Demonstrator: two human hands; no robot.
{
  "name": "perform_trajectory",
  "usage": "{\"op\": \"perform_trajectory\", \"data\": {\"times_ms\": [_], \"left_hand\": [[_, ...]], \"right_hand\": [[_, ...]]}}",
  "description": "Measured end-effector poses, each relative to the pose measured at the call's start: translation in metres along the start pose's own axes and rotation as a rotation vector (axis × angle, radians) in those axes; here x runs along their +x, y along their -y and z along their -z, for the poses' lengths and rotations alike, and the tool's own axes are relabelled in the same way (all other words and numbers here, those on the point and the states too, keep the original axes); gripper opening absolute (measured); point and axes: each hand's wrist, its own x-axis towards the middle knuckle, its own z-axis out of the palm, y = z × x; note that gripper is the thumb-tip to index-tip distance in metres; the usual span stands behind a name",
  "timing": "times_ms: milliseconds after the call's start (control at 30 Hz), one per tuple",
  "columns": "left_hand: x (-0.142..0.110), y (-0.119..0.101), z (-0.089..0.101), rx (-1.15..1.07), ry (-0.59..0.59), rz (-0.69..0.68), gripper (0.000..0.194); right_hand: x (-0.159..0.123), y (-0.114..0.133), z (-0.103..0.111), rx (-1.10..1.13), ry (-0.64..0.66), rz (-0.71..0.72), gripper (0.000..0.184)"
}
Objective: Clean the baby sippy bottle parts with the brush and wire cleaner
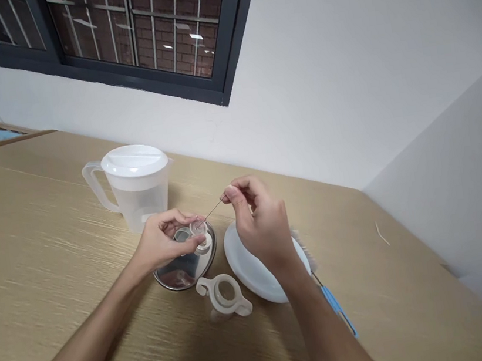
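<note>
Between the thumb and fingers of my left hand (166, 237) is a small clear round plastic piece (198, 227), held over the metal tray (177, 274). My right hand (259, 219) pinches a thin metal wire-like tool (213, 209), which slants down to the left. Its far end meets the clear piece; whether it passes through cannot be made out. A whitish round part (205, 244) shows just under the clear piece. Below the hands stands a translucent ring with two handles (226, 295), with a clear body beneath it. My right hand partly covers a pale blue dish (253, 276).
A lidded translucent pitcher (139, 185) stands behind my left hand. At the dish's right lies a bristle brush with a blue handle (338, 310). A thin pale strip (382, 234) lies farther right on the wooden table (54, 246). A wall and barred window rise behind.
</note>
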Motion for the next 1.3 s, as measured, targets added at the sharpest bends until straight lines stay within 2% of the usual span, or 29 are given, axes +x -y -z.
{"op": "perform_trajectory", "data": {"times_ms": [200, 367, 500, 633, 767, 867, 1100, 1300], "left_hand": [[0.0, -0.005, 0.0, 0.053, -0.017, -0.046, 0.031], [0.002, -0.005, 0.011, 0.155, 0.009, 0.041, 0.031], [0.004, -0.012, 0.022, 0.217, -0.028, 0.097, 0.032], [0.005, -0.02, 0.029, 0.262, -0.019, 0.174, 0.033], [0.006, -0.013, 0.03, 0.351, 0.119, 0.328, 0.035], [0.007, -0.002, 0.027, 0.449, 0.209, 0.373, 0.036], [0.004, 0.01, 0.008, 0.681, 0.197, 0.225, 0.042], [0.001, 0.01, -0.003, 0.504, 0.197, 0.237, 0.039]], "right_hand": [[0.005, 0.006, 0.018, -0.006, -0.103, -0.008, 0.011], [0.013, 0.019, 0.054, 0.005, -0.394, 0.064, 0.01], [0.015, 0.023, 0.077, 0.016, -0.495, 0.058, 0.009], [0.014, 0.021, 0.081, 0.024, -0.524, 0.052, 0.008], [0.015, 0.021, 0.081, 0.023, -0.518, 0.055, 0.009], [0.015, 0.021, 0.082, 0.02, -0.499, 0.061, 0.01], [0.015, 0.02, 0.083, 0.026, -0.491, 0.058, 0.01], [0.014, 0.02, 0.085, 0.048, -0.496, 0.059, 0.01]]}}
